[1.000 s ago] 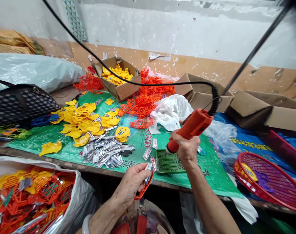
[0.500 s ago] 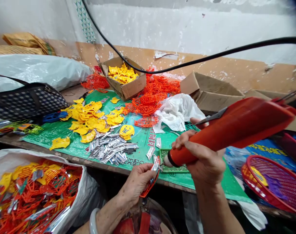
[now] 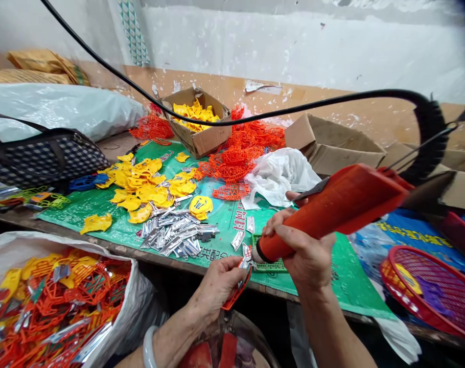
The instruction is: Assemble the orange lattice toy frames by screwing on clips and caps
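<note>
My left hand (image 3: 220, 282) pinches an orange plastic frame (image 3: 238, 295) with a silver plate (image 3: 246, 262) against it, just off the table's front edge. My right hand (image 3: 308, 254) is wrapped around an orange electric screwdriver (image 3: 343, 208) with a grey lever, tilted down to the left. Its nose is right at the silver plate; the bit's exact contact is hidden. Behind the nose lies a green mesh basket (image 3: 273, 266). A heap of silver plates (image 3: 175, 232) and a pile of yellow plastic pieces (image 3: 144, 184) lie to the left on the green sheet.
A black cable (image 3: 255, 110) hangs across the view. Cardboard boxes (image 3: 202, 140) stand behind, near orange frames (image 3: 240, 153) and a white plastic bag (image 3: 280, 174). A sack (image 3: 131, 286) of assembled pieces stands front left, a red basket (image 3: 443, 306) at right.
The screwdriver and my right hand have shifted left and slightly down, bringing the nose closer to the silver plate. The cable has swung lower on the right. My left hand stays almost still.
</note>
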Tool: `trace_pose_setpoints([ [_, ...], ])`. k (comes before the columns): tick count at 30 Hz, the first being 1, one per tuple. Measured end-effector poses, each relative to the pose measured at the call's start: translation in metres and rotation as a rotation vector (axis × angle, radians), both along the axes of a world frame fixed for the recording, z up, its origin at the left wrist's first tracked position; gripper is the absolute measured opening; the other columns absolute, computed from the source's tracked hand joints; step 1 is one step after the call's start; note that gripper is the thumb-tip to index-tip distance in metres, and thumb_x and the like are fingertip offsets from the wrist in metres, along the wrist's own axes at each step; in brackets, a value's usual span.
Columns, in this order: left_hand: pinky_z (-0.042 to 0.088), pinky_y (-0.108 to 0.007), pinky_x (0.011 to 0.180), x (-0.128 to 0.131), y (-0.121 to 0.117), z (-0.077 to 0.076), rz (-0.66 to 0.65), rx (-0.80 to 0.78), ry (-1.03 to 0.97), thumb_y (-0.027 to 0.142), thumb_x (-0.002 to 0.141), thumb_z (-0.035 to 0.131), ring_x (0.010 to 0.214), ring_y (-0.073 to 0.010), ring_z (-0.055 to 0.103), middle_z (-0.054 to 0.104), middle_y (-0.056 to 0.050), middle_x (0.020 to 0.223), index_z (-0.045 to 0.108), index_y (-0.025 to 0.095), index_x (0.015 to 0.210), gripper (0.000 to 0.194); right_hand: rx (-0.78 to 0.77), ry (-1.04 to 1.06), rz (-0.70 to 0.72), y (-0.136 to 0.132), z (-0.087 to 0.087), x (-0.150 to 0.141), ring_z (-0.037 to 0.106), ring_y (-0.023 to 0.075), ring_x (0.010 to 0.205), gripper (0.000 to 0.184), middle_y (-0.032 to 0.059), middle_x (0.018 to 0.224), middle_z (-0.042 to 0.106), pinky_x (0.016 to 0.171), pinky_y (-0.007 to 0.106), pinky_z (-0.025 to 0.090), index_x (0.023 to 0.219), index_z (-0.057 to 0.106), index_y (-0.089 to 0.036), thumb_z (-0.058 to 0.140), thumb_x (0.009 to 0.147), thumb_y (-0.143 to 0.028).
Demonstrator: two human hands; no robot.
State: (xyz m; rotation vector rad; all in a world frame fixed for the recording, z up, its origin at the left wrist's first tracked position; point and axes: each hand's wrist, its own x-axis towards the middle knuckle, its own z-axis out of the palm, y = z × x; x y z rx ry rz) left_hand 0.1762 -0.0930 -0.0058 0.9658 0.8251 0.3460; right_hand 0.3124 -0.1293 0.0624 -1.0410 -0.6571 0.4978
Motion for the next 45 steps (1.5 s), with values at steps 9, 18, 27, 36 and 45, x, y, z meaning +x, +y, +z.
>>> trace_pose_setpoints([
  [9,0.013,-0.025,0.048,0.000,-0.001,-0.003,0.006,-0.035,-0.007,0.030,0.065,0.074,0.046,-0.0057,0.026,0.047,0.006,0.054,0.074,0.013,0.079,0.023,0.000,0.031,-0.031,0.002,-0.005,0.001,0.056,0.0149,0.054,0.022,-0.0030,0.064,0.059,0.059,0.036,0.050,0.078,0.061,-0.021,0.073,0.059,-0.021],
  [18,0.012,-0.024,0.045,0.000,-0.001,-0.002,0.015,-0.017,0.028,0.032,0.066,0.074,0.044,-0.0055,0.023,0.046,0.007,0.052,0.075,0.013,0.082,0.025,0.044,0.007,-0.020,-0.001,0.001,0.004,0.056,0.0152,0.053,0.020,-0.0034,0.061,0.059,0.056,0.035,0.050,0.077,0.060,-0.020,0.072,0.061,-0.019],
  [27,0.018,-0.021,0.045,0.000,0.002,-0.008,0.030,-0.028,0.032,0.030,0.062,0.071,0.046,-0.0057,0.030,0.053,0.005,0.057,0.074,0.013,0.085,0.029,0.008,-0.159,-0.275,0.016,-0.030,0.041,0.056,0.0149,0.051,0.017,-0.0022,0.060,0.060,0.056,0.034,0.049,0.068,0.059,-0.018,0.075,0.061,-0.021],
  [36,0.012,-0.022,0.042,0.002,0.003,-0.011,-0.022,0.029,0.089,0.029,0.067,0.066,0.040,-0.0042,0.019,0.044,0.009,0.051,0.071,0.014,0.083,0.023,-0.071,-0.160,-0.333,0.023,-0.063,0.056,0.056,0.0150,0.052,0.018,-0.0020,0.062,0.062,0.057,0.034,0.049,0.068,0.062,-0.016,0.077,0.059,-0.022],
  [45,0.014,-0.022,0.041,0.003,0.003,-0.012,-0.033,0.031,0.097,0.029,0.067,0.065,0.040,-0.0043,0.021,0.045,0.009,0.051,0.070,0.014,0.086,0.025,-0.049,-0.142,-0.307,0.024,-0.064,0.055,0.056,0.0152,0.054,0.018,-0.0019,0.061,0.061,0.057,0.033,0.047,0.066,0.063,-0.016,0.077,0.058,-0.023],
])
